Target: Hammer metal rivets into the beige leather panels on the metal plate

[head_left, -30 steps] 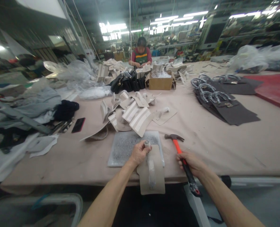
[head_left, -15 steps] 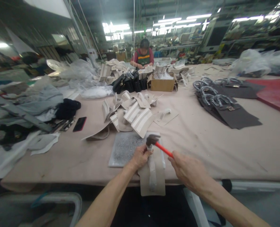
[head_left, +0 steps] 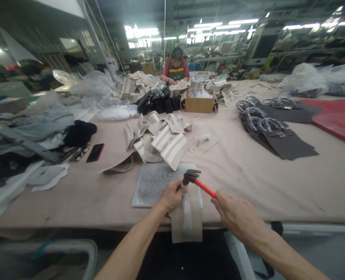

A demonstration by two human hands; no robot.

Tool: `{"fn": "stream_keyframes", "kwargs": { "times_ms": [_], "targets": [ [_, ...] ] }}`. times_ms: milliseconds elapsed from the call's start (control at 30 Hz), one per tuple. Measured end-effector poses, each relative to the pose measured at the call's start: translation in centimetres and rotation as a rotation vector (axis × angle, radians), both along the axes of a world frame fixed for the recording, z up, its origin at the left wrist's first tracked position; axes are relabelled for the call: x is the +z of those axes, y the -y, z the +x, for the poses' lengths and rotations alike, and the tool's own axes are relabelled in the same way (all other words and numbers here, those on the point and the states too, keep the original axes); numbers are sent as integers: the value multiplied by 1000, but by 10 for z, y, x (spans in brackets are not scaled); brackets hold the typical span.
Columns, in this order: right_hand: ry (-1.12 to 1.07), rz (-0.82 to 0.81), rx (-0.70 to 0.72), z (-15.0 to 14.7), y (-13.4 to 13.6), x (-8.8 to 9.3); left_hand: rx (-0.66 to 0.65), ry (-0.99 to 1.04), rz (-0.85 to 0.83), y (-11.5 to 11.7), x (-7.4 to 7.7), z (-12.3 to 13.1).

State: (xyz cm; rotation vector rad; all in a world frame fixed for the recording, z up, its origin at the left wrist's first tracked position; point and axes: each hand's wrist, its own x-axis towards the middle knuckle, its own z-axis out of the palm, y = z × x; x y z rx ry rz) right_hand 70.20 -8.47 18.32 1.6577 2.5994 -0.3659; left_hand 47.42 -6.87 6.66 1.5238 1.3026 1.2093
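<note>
My right hand (head_left: 229,206) grips the red handle of a hammer (head_left: 206,189). The dark hammer head is over the wrapped strap end beside my left fingers. My left hand (head_left: 173,194) pinches the end of the plastic-wrapped strap on a beige panel (head_left: 187,229). This panel lies partly on a speckled white slab (head_left: 149,184) and hangs over the table's front edge. Just beyond the slab is a pile of beige panels with white strips (head_left: 172,146).
A phone (head_left: 95,153) and dark cloth (head_left: 81,133) lie at left. Dark grey panels with wrapped handles (head_left: 289,144) lie at right, near a red sheet (head_left: 338,118). Farther back are a cardboard box (head_left: 199,104), black bags (head_left: 157,102) and a seated person (head_left: 176,70).
The hammer and my right hand have shifted slightly right, and the hammer head has turned a little. My left hand keeps its hold. The whole view has shifted slightly.
</note>
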Motion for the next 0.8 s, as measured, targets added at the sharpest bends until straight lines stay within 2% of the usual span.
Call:
{"fn": "stream_keyframes", "kwargs": {
  "times_ms": [67, 167, 300, 367, 400, 467, 533, 600, 633, 700, 800],
  "targets": [
    [54, -46, -35, 6, -4, -4, 5, -8, -3, 1, 0, 0],
    [24, -96, -123, 17, -19, -14, -7, 2, -6, 1, 1, -1],
    [30, -131, -261, 32, -44, -47, -18, 7, 0, 0, 0, -1],
    [81, -54, -281, 33, -48, -62, -8, 18, -6, 0, -1, -1],
    [79, 35, -255, 30, -46, -67, -2, 29, -10, -1, -1, -1],
    [-23, 254, -85, 18, -35, -72, 12, 54, -20, -1, -1, -1],
    [-171, 376, 228, 1, -16, -72, 35, 87, -29, -1, -1, 0],
    [-222, 307, 554, -18, 4, -70, 58, 136, -44, -2, -1, 2],
    [-197, 246, 670, -27, 13, -70, 69, 167, -54, -3, -2, 4],
    [-111, 162, 763, -41, 23, -70, 92, 234, -83, -6, -3, 6],
    [-58, 157, 659, -51, 24, -68, 261, 405, -110, -13, 1, 4]
  ]
}}
